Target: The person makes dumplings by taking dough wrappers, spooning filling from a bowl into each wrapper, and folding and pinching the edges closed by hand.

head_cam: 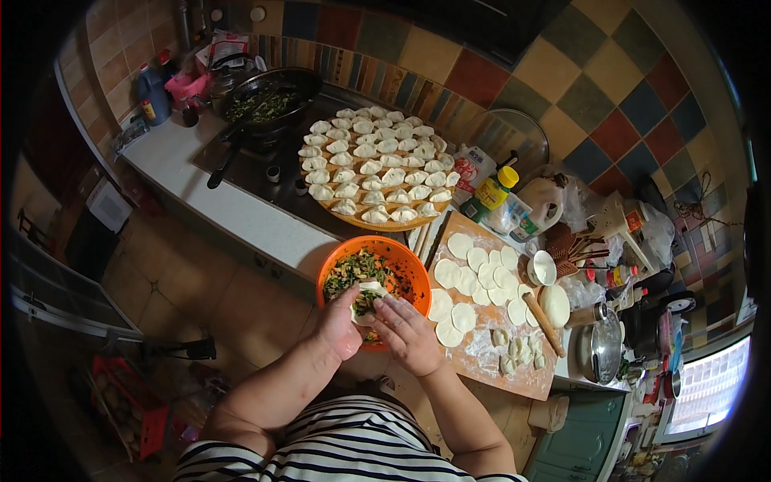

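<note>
A dough wrapper with green filling lies between my hands, above an orange plastic bowl of chopped green filling. My left hand cradles the wrapper from the left, and the fingers of my right hand touch its right edge. Beyond the bowl, a round woven tray carries many folded dumplings. To the right, a floured wooden board holds round flat wrappers, small dough pieces, a rolling pin and a larger lump of dough.
A wok with chopped greens sits on the stove at the back left, its handle pointing towards me. Bottles, including a yellow-capped one, a white bowl and a metal pot crowd the right counter. A red crate stands on the floor.
</note>
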Motion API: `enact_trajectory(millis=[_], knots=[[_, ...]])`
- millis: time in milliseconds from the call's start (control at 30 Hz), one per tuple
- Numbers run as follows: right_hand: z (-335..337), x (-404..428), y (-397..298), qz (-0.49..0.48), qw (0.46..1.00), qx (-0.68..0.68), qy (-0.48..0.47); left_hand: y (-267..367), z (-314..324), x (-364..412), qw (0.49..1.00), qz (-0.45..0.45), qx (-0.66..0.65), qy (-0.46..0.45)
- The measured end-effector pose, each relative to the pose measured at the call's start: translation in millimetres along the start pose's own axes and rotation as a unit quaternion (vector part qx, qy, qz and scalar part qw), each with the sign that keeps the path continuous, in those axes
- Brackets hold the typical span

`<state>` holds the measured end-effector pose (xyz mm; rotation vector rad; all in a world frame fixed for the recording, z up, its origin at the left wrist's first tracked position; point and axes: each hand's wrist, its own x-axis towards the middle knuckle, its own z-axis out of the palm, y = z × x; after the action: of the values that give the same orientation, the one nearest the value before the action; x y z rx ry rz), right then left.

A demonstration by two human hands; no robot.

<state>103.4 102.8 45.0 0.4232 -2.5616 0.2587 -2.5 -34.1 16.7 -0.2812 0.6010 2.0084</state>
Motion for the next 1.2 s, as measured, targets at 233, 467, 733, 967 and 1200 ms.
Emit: enact_trajectory(millis=[233, 467, 733, 967, 1200], knots=[[-1.5, 8.5, -3.2, -0.018, 0.999, 0.014, 0.031, -3.0, 17.8, -15.3, 0.997, 0.005, 0.052, 0.048], [1.9, 27.8, -15.7, 0.203, 0.952, 0.203, 0.105, -14.2, 17.2, -17.0, 0.964, 0.178, 0.196, 0.004], [18.8, 23.7, -8.1, 0.395, 0.796, 0.445, 0.110, -17.7, 3.0, -15.1, 0.858, 0.333, 0.377, -0.106], [15.2, 30.5, -5.8, 0.294, 0.916, 0.247, 0.114, -10.7, -8.6, -9.9, 0.832, 0.344, 0.433, -0.051], [25.7, 17.5, 0.3, 0.488, 0.680, 0.544, 0.050, -2.0, -3.8, -4.1, 0.926, 0.300, 0.214, -0.077]])
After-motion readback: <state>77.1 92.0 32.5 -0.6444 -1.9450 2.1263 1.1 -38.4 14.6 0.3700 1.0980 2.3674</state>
